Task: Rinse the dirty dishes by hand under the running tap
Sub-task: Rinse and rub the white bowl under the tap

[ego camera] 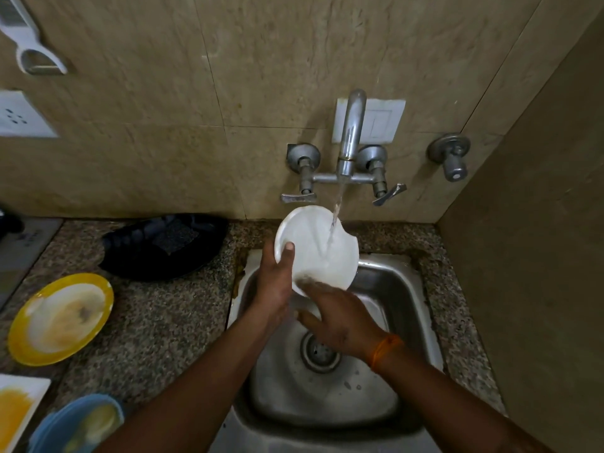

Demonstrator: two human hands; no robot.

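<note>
- Your square stainless-steel sink (385, 289) holds a round drain strainer (318, 351) at its middle and a wet film across its floor; a pale shape lies under your hands, too covered to identify.
- On the speckled granite counter (157, 328) to the left, a yellow-rimmed round plate (60, 318) carries yellowish smears and a dark speck.
- Nearer and further left, a blue round bowl (75, 423) holds a pale yellow residue, and a white square plate (16, 410) bears an orange-yellow stain; both are cut off by the picture's edge.
- Far on the counter, against the wall, a black oval tray (163, 246) has a dark scrubbing pad (175, 238) lying in it.
- You hold the white round plate (313, 246) tilted above the far half of the sink, under the chrome wall tap (349, 138); the water stream (335, 220) strikes its upper right face and runs down.
- The plate's right rim shows a chipped notch; its face looks clean and glossy.
- Your left hand (276, 282) grips the plate's left rim, thumb curled over the front, the other fingers hidden behind.
- Your right hand (340, 318), with an orange thread band (384, 349) at the wrist, touches the plate's near edge; its fingertips are blurred, the fingers look spread and straight.
</note>
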